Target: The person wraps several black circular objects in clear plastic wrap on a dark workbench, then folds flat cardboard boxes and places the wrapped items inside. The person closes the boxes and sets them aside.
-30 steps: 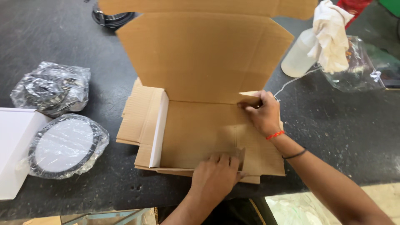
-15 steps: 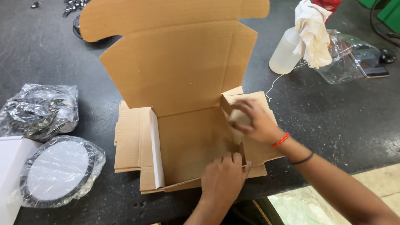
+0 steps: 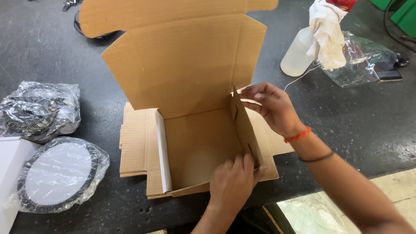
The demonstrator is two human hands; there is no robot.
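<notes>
On the dark desk [image 3: 355,125] in front of us lies a flat-cut cardboard box [image 3: 195,143], half folded. Its big back panel and lid stand upright and lean away from us. The base lies flat on the desk, right in the middle of the view. Our left hand [image 3: 234,184] presses down at the front edge of the base, fingers bent against the foot of the right side flap [image 3: 245,128]; we cannot tell whether its grip closes on the card or only pushes it. Our right hand [image 3: 273,108] is at the top of that same flap, and its grip pinches the upper edge between thumb and fingers. The flap stands nearly upright, tilted a little. A red band and a dark band sit on the right wrist. The left flap [image 3: 161,149] of the box stands too, showing a white face, with more card lying flat outside it.

To the left, well apart from the box, lie two round things in clear plastic wrap [image 3: 58,173], one nearer, one behind. A white box corner [image 3: 8,173] shows at the left edge. Up right, a pale bottle [image 3: 297,56] stands with a white rag [image 3: 327,32] draped by it, beside a clear bag [image 3: 364,63].
</notes>
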